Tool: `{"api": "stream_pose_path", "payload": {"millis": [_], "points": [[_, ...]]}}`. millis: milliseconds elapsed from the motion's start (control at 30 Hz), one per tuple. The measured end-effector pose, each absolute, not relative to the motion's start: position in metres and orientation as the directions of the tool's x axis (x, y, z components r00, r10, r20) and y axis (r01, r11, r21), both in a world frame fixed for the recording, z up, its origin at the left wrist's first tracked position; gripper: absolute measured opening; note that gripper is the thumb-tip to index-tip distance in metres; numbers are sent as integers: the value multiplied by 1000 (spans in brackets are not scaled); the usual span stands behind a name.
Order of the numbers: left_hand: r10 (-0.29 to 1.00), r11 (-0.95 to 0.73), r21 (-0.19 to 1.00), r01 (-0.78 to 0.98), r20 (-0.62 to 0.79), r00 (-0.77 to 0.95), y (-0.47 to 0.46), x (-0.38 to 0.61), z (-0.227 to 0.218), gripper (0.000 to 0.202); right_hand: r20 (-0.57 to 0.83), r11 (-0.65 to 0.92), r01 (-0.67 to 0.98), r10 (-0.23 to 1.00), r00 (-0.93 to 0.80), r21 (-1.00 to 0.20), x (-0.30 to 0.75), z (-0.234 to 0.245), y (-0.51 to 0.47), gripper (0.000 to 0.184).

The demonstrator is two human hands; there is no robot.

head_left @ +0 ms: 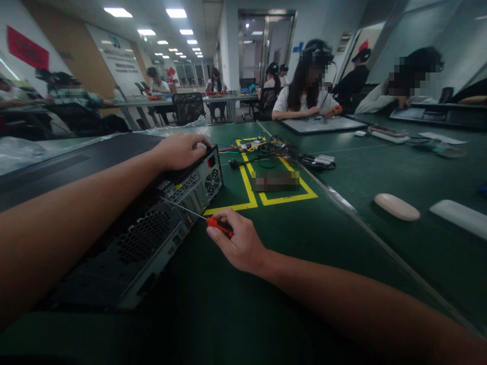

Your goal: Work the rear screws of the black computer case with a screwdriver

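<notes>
A black desktop computer case (pixel 152 233) lies on its side on the green table (pixel 266 284), its vented rear panel with a fan grille facing me. My left hand (pixel 180 151) rests on the case's top far corner, fingers curled over the edge. My right hand (pixel 238 241) pinches a red-handled screwdriver (pixel 218 225), whose thin metal shaft reaches left to the rear panel near the slot covers.
Yellow tape outlines a marked area (pixel 251 195) beyond the case, with a tangle of cables (pixel 274 151) behind it. A white mouse (pixel 396 207) and a white keyboard (pixel 458 217) lie to the right. Several people sit at tables further back.
</notes>
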State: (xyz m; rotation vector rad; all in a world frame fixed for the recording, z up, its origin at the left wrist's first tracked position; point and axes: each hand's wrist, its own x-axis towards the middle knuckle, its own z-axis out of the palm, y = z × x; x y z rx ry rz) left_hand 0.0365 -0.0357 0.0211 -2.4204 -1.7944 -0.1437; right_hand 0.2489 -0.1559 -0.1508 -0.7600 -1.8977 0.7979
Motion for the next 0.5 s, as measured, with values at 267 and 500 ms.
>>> {"api": "stream_pose_path", "payload": {"millis": [267,500], "points": [[948,-283,-48,958,135,287,-38,38,21,60,517,622,192,755,-403,-759,249,-150,-156,26],[947,-284,-38,958,145,287,-38,38,21,58,498,596,185,774,-391,-782,248,-153,-156,26]]}}
